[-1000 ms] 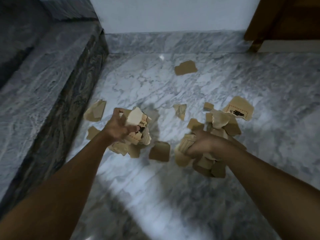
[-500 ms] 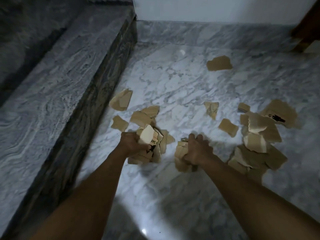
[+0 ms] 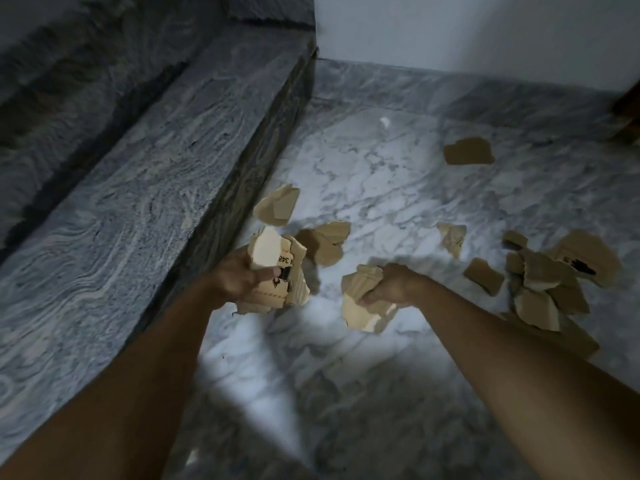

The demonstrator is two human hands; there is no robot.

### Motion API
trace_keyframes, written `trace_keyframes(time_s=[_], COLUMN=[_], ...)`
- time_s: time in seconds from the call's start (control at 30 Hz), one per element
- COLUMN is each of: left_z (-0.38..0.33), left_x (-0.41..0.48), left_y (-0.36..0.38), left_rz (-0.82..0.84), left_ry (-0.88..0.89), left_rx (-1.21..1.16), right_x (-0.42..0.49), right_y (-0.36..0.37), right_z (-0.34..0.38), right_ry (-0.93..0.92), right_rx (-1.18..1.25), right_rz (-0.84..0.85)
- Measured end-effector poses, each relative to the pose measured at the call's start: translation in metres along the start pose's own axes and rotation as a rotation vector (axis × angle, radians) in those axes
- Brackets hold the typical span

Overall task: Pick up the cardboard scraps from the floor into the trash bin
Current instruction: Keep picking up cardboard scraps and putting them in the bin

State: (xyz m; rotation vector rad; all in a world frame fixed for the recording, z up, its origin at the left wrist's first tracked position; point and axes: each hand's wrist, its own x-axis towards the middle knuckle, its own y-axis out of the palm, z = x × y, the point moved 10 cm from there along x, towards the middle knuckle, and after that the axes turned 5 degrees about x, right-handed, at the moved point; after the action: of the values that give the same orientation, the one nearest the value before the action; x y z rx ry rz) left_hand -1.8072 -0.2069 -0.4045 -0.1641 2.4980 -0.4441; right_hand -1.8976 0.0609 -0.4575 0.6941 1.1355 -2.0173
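Left hand grips printed scraps; right hand grips plain scraps; pile on floor, apparently untouched.

- On the pale cardboard scrap at the top of the bundle that my left hand grips, black digits read "348", printed sideways near its edge; one more character beside them, at the torn edge, is too blurred to tell
- On the printed brown scrap just under it in the same bundle, a small black symbol and a dashed line, neither readable as a word
- On a loose scrap in the pile on the floor to my right, a black printed mark, too smeared for me to make out any letters
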Motion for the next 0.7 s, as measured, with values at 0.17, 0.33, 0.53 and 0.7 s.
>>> trace_keyframes(time_s=[0.17, 0.33, 0.53, 0.7], left_z=[0.015, 0.024, 0.025, -0.003], left_x=[-0.001, -0.002, 0.005, 0.011], left_y=[0.006, 0.032, 0.052, 0.087], left_rz=[-0.029, 0.006, 0.110, 0.237], left_ry=[0.054, 0.057, -0.007, -0.023], left_rx=[-0.013, -0.073, 0.072, 0.339], right_x=[0.000, -0.001, -0.014, -0.030], right_y=[0.013, 0.020, 0.013, -0.022], right_z=[-0.007, -0.016, -0.009, -0.045], right_ry=[0.125, 0.116, -0.047, -0.070], right_rx=[-0.192, -0.166, -0.077, 0.085], right_rz=[-0.295, -0.289, -0.284, 0.001])
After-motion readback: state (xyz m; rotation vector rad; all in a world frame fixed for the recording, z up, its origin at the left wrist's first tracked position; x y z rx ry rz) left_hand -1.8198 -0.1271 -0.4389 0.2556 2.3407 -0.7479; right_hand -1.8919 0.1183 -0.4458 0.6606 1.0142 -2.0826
